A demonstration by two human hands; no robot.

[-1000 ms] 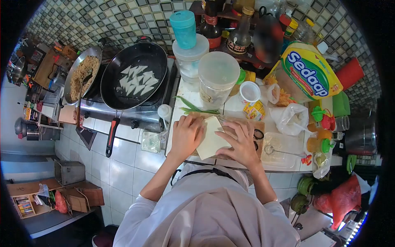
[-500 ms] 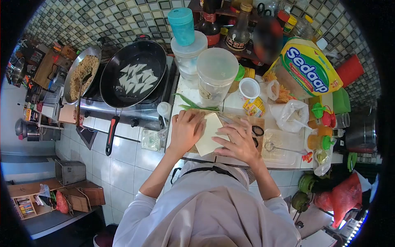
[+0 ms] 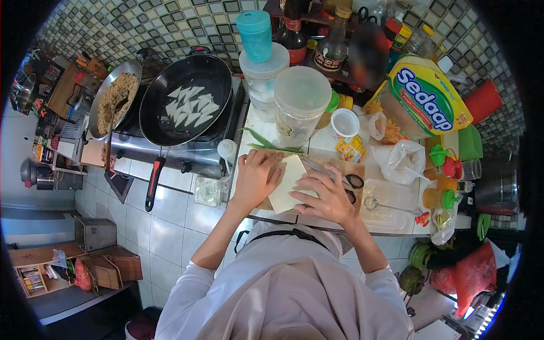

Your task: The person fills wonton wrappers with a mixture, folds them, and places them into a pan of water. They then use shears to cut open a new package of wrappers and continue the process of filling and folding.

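Observation:
A pale yellow, flat square sheet (image 3: 287,190), perhaps a stack of wrappers, lies at an angle on the wooden cutting board (image 3: 357,169). My left hand (image 3: 258,175) grips its left edge, fingers bent close together with the tips over the top corner. My right hand (image 3: 326,195) rests across the sheet's right side, fingers spread and fingertips touching its surface. Black-handled scissors (image 3: 354,181) lie on the board beside and partly beneath the right hand; their blades point up and left. Green leaves (image 3: 263,140) lie just beyond the board.
A black frying pan (image 3: 187,133) with white diamond-shaped pieces sits on the stove (image 3: 170,158), beside a pan of browned crumbly food (image 3: 116,96). Plastic canisters (image 3: 303,105) stand behind the board. A clear tray (image 3: 391,218) with a spoon lies on the right, near a plastic bag (image 3: 401,160).
My right hand has shifted slightly left and inward over the sheet, showing more of the scissors. My left hand stays on the left edge. The view has moved a little.

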